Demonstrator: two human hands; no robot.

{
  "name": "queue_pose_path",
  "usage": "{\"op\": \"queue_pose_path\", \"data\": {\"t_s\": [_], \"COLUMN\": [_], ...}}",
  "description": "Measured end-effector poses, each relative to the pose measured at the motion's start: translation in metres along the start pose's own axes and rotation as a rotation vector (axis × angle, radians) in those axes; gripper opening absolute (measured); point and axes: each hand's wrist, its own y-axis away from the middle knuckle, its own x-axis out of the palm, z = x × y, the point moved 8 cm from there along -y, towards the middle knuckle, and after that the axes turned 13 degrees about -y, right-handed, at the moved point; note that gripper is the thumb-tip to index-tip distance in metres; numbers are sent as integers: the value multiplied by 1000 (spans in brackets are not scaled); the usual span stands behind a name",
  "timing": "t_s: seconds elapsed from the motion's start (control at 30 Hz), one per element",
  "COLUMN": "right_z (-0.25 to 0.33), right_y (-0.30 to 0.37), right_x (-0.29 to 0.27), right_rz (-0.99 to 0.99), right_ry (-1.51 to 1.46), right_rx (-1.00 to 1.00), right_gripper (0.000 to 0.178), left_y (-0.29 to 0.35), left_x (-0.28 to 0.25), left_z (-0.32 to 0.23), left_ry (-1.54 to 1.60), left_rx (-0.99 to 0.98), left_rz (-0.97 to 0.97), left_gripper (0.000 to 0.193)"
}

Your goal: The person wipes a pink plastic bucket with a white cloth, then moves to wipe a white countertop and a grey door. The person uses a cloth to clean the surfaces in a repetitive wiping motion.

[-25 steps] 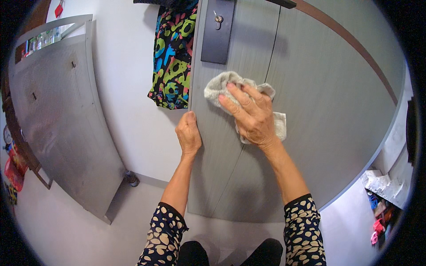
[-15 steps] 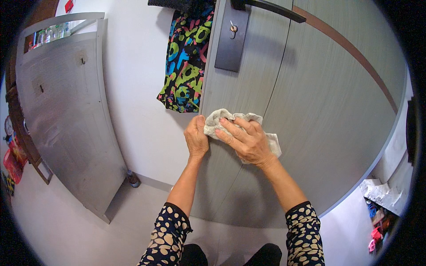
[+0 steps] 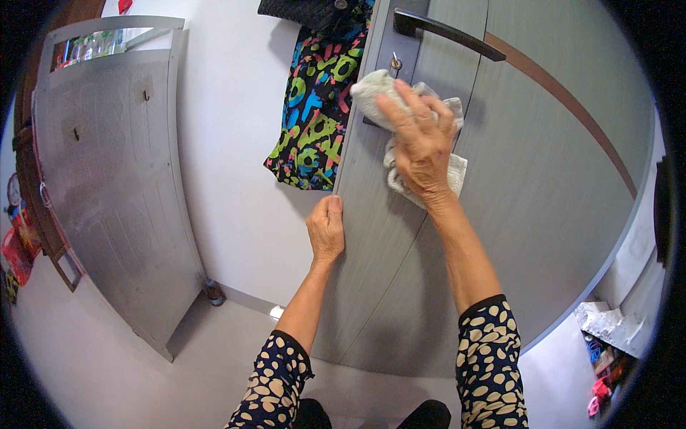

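A pale, crumpled cloth (image 3: 375,96) lies under my right hand (image 3: 423,139), which presses it on the grey door (image 3: 529,214) over the lower part of the dark lock plate. Above the cloth show the key (image 3: 395,62) in its lock and the black door handle (image 3: 450,32). My left hand (image 3: 326,227) grips the door's left edge lower down, fingers curled behind it and thumb on top. The part of the lock plate behind the cloth is hidden.
Left of the door edge hangs a colourful patterned cloth bag (image 3: 314,114) against the white wall. A grey metal panel (image 3: 121,193) stands at the left, with a bottle (image 3: 214,292) by its foot. Clutter (image 3: 604,357) fills a low shelf at the right.
My right hand has moved up the door with the cloth, from beside my left hand to the lock plate. My left hand stays on the door edge.
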Motion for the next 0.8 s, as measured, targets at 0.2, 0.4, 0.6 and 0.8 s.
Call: {"op": "queue_pose_path", "data": {"t_s": [0.2,0.4,0.6,0.8], "right_z": [21,42,61,73], "right_y": [21,58,103,133], "right_x": [25,38,32,26], "right_rz": [104,216,362,484], "right_ry": [102,42,-58,-42], "right_rx": [-61,-149,-135,-179], "right_gripper": [40,33,34,32], "left_y": [0,0,2,0], "left_x": [-1,-1,7,18], "left_z": [8,7,27,40], "left_ry": [67,147,183,316], "left_rx": [-16,9,-64,-69], "left_rz": [39,-2,74,76], "left_gripper": [59,70,78,77]}}
